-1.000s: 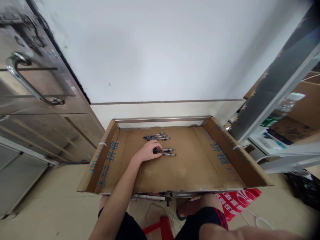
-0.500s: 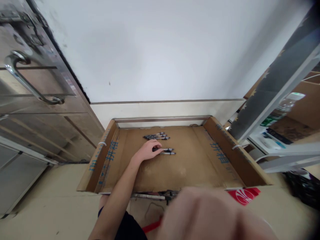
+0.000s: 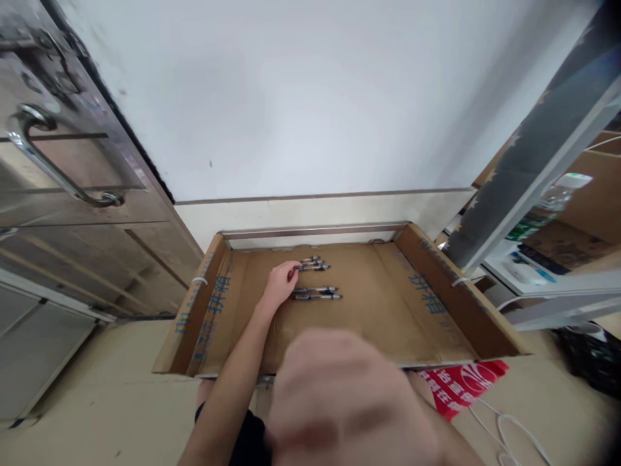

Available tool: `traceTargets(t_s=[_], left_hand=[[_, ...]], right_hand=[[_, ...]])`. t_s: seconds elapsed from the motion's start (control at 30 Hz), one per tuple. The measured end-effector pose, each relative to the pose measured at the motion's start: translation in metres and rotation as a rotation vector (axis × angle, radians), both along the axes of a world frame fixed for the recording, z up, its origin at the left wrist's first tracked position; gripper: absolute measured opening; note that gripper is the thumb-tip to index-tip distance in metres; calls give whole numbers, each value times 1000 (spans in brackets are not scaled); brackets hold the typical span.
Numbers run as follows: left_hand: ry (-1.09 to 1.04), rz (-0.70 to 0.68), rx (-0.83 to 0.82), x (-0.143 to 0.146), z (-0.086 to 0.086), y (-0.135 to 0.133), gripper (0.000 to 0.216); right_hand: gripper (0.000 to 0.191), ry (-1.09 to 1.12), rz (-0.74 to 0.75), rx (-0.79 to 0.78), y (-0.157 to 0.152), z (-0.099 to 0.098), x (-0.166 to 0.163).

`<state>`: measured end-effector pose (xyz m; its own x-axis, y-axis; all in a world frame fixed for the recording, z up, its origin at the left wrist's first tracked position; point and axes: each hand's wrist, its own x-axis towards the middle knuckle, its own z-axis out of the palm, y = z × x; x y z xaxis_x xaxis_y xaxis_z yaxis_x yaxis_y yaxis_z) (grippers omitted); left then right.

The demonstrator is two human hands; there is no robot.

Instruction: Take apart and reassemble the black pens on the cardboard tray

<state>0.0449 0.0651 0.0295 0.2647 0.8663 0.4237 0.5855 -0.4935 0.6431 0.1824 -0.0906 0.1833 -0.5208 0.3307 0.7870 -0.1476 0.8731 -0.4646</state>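
Note:
A flattened cardboard sheet (image 3: 369, 323) lies before me as a work surface. Two dark pens (image 3: 315, 293) lie side by side near its middle. Further back lies a small cluster of pens (image 3: 315, 263). My left hand (image 3: 280, 282) reaches over the cardboard, its fingertips curled onto the left end of the far cluster. My right hand (image 3: 349, 401) is raised very close to the camera, blurred, and its fingers do not show clearly.
A metal door with a curved handle (image 3: 53, 168) stands at the left. A white wall is behind the cardboard. A grey shelf frame (image 3: 533, 162) with a plastic bottle (image 3: 548, 204) is at the right. A red printed sheet (image 3: 456, 385) and a white cable (image 3: 504, 427) lie on the floor.
My left hand let go of the two middle pens and moved back to the far cluster. My right hand rose from the lower right and now blocks the lower centre of the view.

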Motion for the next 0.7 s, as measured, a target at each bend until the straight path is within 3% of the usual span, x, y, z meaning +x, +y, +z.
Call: traceTargets(t_s=[0.07, 0.13, 0.23, 0.33, 0.4, 0.47, 0.7], left_hand=[[14, 81, -17, -3, -3, 3, 24], [62, 160, -35, -5, -5, 5, 24], [95, 274, -42, -8, -7, 6, 21], [76, 314, 23, -9, -7, 7, 19], [77, 315, 54, -9, -7, 7, 19], [93, 297, 56, -8, -7, 7, 17], [152, 246, -28, -11, -14, 7, 9]], right_hand=[[14, 103, -202, -181, 37, -1, 15], [12, 257, -455, -364, 84, -20, 31], [25, 377, -781, -504, 147, -78, 52], [30, 237, -990, -509, 177, -139, 66], [25, 143, -1029, -475, 179, -168, 71], [21, 83, -1055, -450, 176, -182, 73], [12, -205, -1002, -338, 175, -185, 74]])
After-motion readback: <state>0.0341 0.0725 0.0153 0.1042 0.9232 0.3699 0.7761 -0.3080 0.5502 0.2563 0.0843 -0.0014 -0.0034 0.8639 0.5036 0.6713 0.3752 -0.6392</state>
